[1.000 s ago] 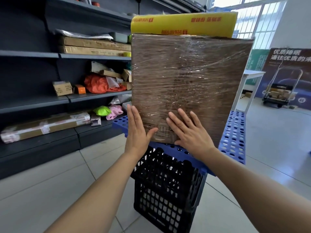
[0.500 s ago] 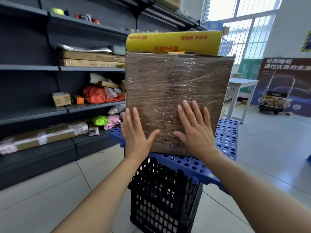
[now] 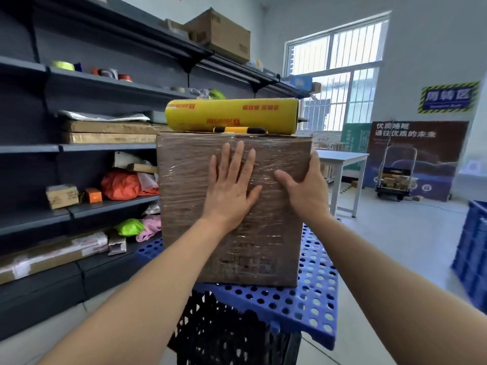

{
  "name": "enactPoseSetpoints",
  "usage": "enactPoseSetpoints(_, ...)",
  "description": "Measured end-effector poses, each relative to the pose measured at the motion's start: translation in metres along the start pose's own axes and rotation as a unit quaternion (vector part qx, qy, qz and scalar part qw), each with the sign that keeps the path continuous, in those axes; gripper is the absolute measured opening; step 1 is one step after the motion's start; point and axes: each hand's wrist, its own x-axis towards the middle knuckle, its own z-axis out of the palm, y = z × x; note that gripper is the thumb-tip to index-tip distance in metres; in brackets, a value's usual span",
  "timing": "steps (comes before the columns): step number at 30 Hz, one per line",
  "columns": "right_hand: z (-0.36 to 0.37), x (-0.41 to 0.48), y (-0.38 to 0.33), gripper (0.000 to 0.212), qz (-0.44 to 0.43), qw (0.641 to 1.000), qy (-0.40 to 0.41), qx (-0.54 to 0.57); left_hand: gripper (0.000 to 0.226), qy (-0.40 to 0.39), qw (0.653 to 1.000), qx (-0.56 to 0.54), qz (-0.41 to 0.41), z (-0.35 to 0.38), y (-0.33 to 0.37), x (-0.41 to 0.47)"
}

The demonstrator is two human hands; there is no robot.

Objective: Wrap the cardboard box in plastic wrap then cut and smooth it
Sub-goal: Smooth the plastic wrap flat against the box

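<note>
The cardboard box (image 3: 189, 185), covered in clear plastic wrap, stands upright on a blue perforated board (image 3: 311, 299). My left hand (image 3: 229, 185) presses flat against the upper front face, fingers straight and spread. At the box's right front edge, my right hand (image 3: 305, 188) has its thumb on the front face, and its fingers reach around the corner out of sight. A yellow plastic wrap roll (image 3: 232, 114) lies across the top of the box, with a yellow-and-black cutter (image 3: 239, 130) in front of it.
The blue board rests on a black crate (image 3: 226, 335). Dark shelves (image 3: 79, 204) with boxes and bags run along the left. A white table (image 3: 342, 164) and a trolley (image 3: 395, 180) stand behind at right; a blue crate (image 3: 474, 248) is at the right edge.
Both hands slid up the front face from its lower part. My right hand moved right to the box's right edge. The view tilted upward.
</note>
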Motion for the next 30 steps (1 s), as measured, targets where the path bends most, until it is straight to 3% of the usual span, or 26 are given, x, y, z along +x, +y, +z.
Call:
enactPoseSetpoints(3, -0.005, 0.004, 0.005, 0.062, 0.02, 0.999, -0.021, 0.045, 0.067, 0.019, 1.0, -0.01, 0.012, -0.004, -0.004, 0.005)
enactPoseSetpoints(7, -0.002, 0.012, 0.002, 0.051, 0.034, 0.995, -0.012, 0.089, 0.07, 0.033, 0.999, -0.01, 0.001, -0.01, -0.007, 0.022)
enactPoseSetpoints(11, 0.003, 0.022, -0.001, 0.05, 0.054, 0.99, 0.01, 0.129, 0.072, 0.045, 0.999, 0.004, 0.007, -0.015, -0.011, 0.027)
enactPoseSetpoints(18, 0.004, 0.005, 0.017, 0.049, 0.046, 0.989, -0.023, 0.139, 0.074, 0.01, 0.999, 0.037, 0.001, 0.0, -0.01, 0.003)
enactPoseSetpoints(24, 0.015, -0.03, 0.047, 0.064, 0.066, 0.984, -0.042, 0.159, 0.074, 0.01, 1.0, 0.018, 0.013, 0.025, 0.01, -0.036)
enactPoseSetpoints(30, 0.023, -0.052, 0.065, 0.065, 0.079, 0.979, -0.053, 0.181, 0.077, -0.013, 0.999, 0.032, 0.023, 0.033, 0.016, -0.058)
